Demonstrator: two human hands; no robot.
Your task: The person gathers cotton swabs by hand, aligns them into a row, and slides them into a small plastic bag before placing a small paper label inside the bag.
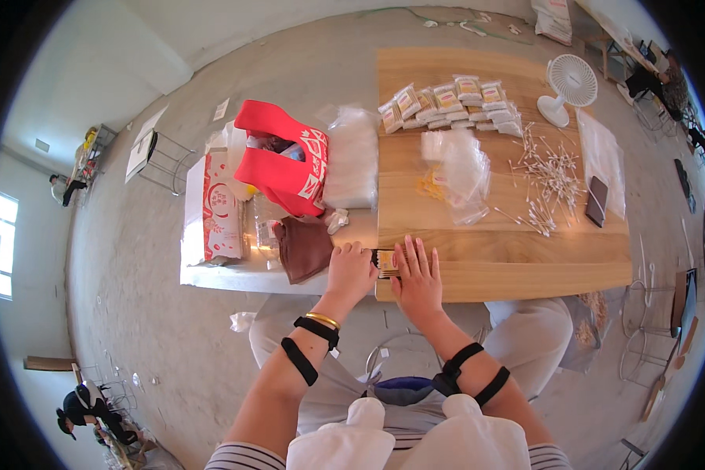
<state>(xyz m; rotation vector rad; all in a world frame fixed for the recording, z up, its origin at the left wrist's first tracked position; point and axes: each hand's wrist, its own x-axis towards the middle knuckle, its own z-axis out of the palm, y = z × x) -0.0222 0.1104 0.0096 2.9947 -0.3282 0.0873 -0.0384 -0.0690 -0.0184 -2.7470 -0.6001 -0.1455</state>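
Between my two hands, at the near edge of the wooden table, lies a small packet (386, 263) with a yellow label and dark edges. My left hand (351, 268) has its fingers curled closed at the packet's left end. My right hand (417, 280) lies flat with fingers stretched out, touching the packet's right side and partly covering it. Farther off are a pile of loose cotton swabs (552, 176), a stack of clear plastic bags (464, 172) with yellow slips (431, 185) beside it, and filled packs (449, 99) heaped at the far side.
The wooden table (517, 280) carries a white fan (570, 82) and a dark phone (597, 200) on clear film at the right. To the left stand a red bag (282, 157), a white-and-red box (222, 207), a brown cloth (304, 247) and a bundle of plastic bags (352, 160).
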